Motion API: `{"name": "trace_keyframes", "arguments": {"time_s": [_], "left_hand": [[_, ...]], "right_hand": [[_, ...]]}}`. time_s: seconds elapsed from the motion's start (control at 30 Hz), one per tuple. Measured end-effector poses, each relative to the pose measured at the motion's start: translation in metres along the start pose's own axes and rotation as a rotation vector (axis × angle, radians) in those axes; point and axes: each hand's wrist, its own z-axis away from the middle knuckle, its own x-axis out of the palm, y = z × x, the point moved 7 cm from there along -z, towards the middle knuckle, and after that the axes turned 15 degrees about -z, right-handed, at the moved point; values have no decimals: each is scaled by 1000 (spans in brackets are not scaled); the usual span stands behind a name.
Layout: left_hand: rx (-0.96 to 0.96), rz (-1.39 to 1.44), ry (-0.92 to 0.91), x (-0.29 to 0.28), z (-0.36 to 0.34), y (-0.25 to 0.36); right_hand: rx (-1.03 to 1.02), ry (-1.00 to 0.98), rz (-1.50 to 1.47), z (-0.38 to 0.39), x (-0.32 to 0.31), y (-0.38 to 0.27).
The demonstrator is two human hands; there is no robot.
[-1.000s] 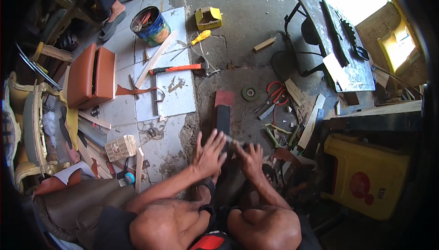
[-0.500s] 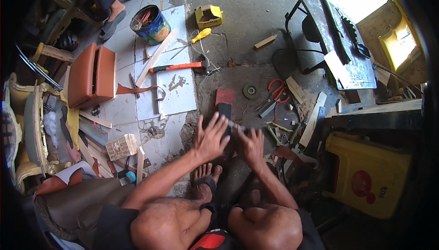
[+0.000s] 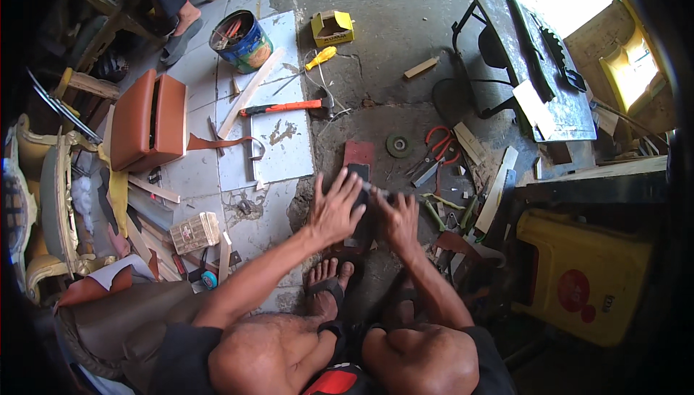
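Between my feet a dark, flat rectangular block (image 3: 357,171) lies lengthwise over a reddish board (image 3: 359,152). My left hand (image 3: 332,213) is spread over the block, fingers stretched out and pointing away from me. My right hand (image 3: 399,226) is closed around the dark handle of a slim metal tool (image 3: 386,195), index finger laid along it. The tool's pale metal end points left and reaches the block beside my left fingertips. Its tip is hidden there, so its exact kind cannot be made out.
Pliers with red handles (image 3: 438,142), a tape roll (image 3: 397,146) and wood scraps lie beyond my right hand. A hammer (image 3: 285,108), yellow screwdriver (image 3: 322,57) and painted bucket (image 3: 246,42) sit farther left. A metal table (image 3: 531,62) stands far right, a yellow stool (image 3: 578,272) near right.
Both hands stay over the block, with the tool still in the right one. My right hand and the tool have shifted slightly; the whole view has moved a little.
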Motion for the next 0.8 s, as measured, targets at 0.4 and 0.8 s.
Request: {"name": "trace_keyframes", "arguments": {"time_s": [0.4, 0.8], "left_hand": [[-11, 61, -75, 3, 57, 27], [-34, 76, -162, -1, 108, 44]], "right_hand": [[-1, -88, -29, 59, 5, -3], [-26, -144, -91, 91, 9, -18]]}}
